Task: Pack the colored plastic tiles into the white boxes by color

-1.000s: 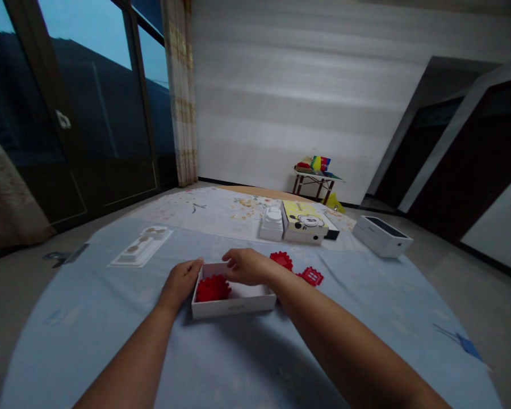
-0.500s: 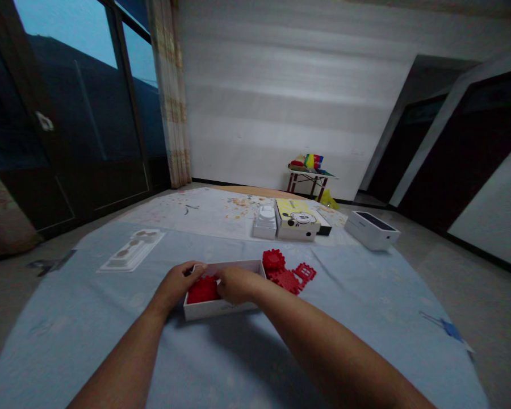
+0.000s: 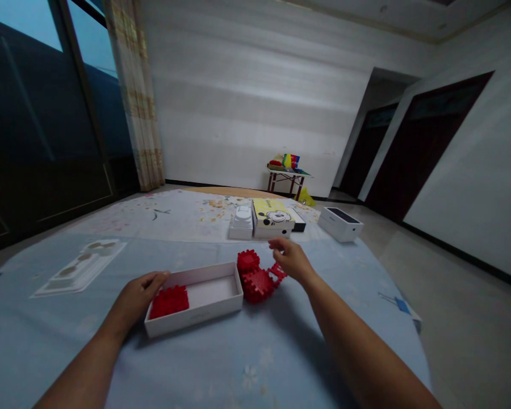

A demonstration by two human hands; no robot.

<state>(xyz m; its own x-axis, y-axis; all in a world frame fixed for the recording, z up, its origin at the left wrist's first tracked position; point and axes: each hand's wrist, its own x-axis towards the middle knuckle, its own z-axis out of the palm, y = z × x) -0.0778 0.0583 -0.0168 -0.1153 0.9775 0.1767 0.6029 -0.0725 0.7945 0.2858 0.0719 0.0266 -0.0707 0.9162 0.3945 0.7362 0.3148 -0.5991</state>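
Observation:
A shallow white box (image 3: 196, 323) lies open on the table in front of me. Its left end contains red toothed plastic pieces (image 3: 170, 300), while bare white bottom shows in the rest. My left hand (image 3: 137, 296) is closed on the box's left rim; some of its fingers are hidden. Against the right end of the box sits a small heap of red toothed pieces (image 3: 258, 284), one with window-like openings. Over the right side of that heap hovers my right hand (image 3: 293, 259), its fingers bent but apart, with nothing visible in them.
Farther back stand a white box with a moulded top (image 3: 241, 222), a yellow cartoon box (image 3: 273, 218) and a white phone box (image 3: 340, 224). A clear plastic tray (image 3: 83, 266) lies to the left. Near the right edge is a blue item (image 3: 401, 305) with thin prongs.
My right hand has come out of the box and moved right, over the loose red pieces. My left hand stays at the box's left end. The camera view has turned right.

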